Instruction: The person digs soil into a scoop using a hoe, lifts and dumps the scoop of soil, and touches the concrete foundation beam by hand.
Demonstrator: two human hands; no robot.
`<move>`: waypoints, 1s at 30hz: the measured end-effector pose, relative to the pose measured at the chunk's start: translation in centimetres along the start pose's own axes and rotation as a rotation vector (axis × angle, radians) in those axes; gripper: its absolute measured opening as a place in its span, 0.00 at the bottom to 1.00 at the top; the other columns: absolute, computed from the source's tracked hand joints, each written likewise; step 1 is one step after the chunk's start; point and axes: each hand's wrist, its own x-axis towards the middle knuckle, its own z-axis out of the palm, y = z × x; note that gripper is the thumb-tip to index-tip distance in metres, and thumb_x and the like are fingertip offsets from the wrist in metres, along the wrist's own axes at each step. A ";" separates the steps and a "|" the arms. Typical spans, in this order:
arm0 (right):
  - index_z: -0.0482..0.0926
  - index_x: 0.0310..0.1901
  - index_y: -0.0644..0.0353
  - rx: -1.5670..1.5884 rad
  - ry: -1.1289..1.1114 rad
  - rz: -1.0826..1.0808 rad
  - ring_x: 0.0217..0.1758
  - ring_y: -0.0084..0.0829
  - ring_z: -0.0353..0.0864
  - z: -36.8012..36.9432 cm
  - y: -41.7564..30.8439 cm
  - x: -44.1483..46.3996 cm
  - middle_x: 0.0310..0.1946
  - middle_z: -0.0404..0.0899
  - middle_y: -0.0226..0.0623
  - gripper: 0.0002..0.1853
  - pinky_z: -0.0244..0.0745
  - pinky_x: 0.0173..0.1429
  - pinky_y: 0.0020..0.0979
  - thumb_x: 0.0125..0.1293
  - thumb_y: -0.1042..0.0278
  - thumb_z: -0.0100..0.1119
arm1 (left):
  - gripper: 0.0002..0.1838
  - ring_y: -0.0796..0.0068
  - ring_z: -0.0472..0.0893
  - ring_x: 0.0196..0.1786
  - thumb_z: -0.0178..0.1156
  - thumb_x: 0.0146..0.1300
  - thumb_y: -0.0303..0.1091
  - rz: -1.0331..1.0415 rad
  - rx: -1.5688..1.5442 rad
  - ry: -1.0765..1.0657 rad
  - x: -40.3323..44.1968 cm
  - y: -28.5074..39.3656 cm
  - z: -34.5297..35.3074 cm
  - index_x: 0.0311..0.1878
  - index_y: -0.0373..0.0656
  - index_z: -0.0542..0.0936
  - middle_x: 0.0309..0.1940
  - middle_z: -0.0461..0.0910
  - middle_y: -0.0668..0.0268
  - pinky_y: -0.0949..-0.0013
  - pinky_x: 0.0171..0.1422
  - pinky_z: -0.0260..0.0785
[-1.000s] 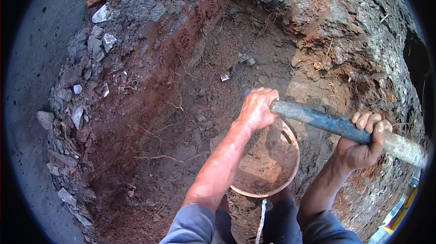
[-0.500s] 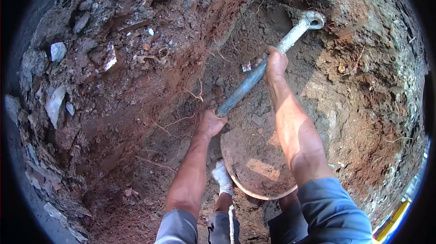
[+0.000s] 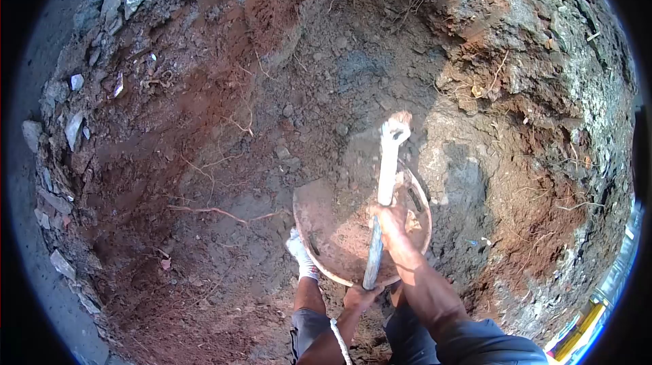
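Observation:
Both my hands grip the handle of a long hoe (image 3: 375, 256) with a ring-shaped eye at its far end; its blade is hard to make out. My right hand (image 3: 388, 221) is wrapped around the middle of the shaft. Lower down, my left hand (image 3: 360, 296) closes on the near end, by the basin's rim. Beneath the handle lies a shallow round basin (image 3: 326, 271) with slots near its rim and reddish soil inside. The hoe's far end reaches past the basin's far rim, over the dirt.
Banks of reddish earth (image 3: 224, 100) rise around the pit, with thin roots (image 3: 217, 211) sticking out. Pale stones (image 3: 73, 129) line the left edge. A white-covered foot (image 3: 299, 253) stands left of the basin. A pale cord (image 3: 339, 341) hangs in front. Something yellow (image 3: 585, 330) shows at lower right.
The hoe has swung from a diagonal at upper right to nearly upright in view, drawn toward me over the basin. Both hands came down with it, still gripping. The view shifted too.

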 end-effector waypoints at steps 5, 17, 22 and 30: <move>0.73 0.45 0.64 0.381 -0.003 -0.077 0.20 0.27 0.74 -8.3 4.3 -7.2 0.23 0.73 0.32 0.21 0.71 0.22 0.28 0.46 0.85 0.59 | 0.28 0.57 0.81 0.51 0.64 0.50 0.58 0.112 0.142 0.165 -2.7 -5.7 5.3 0.54 0.59 0.78 0.45 0.82 0.57 0.58 0.54 0.72; 0.66 0.36 0.56 0.791 -0.145 -1.552 0.26 0.29 0.73 -1.7 -23.3 -9.9 0.23 0.69 0.34 0.04 0.76 0.35 0.36 0.63 0.78 0.46 | 0.07 0.69 0.77 0.32 0.62 0.50 0.31 1.470 0.445 0.663 -7.9 33.8 -32.6 0.26 0.45 0.73 0.26 0.78 0.64 0.61 0.43 0.70; 0.70 0.34 0.66 0.488 0.018 -0.477 0.16 0.28 0.72 21.9 -14.8 10.5 0.19 0.70 0.34 0.07 0.73 0.22 0.34 0.56 0.73 0.56 | 0.12 0.79 0.80 0.35 0.67 0.52 0.36 0.816 -0.038 0.540 12.6 10.2 -39.3 0.38 0.41 0.82 0.35 0.83 0.62 0.68 0.43 0.72; 0.72 0.34 0.69 0.410 -0.055 -0.350 0.14 0.31 0.72 17.9 -18.5 10.7 0.20 0.71 0.37 0.09 0.71 0.17 0.35 0.55 0.72 0.57 | 0.22 0.56 0.83 0.43 0.65 0.51 0.50 0.441 0.197 0.666 1.3 14.1 -33.5 0.42 0.43 0.82 0.37 0.84 0.54 0.58 0.50 0.72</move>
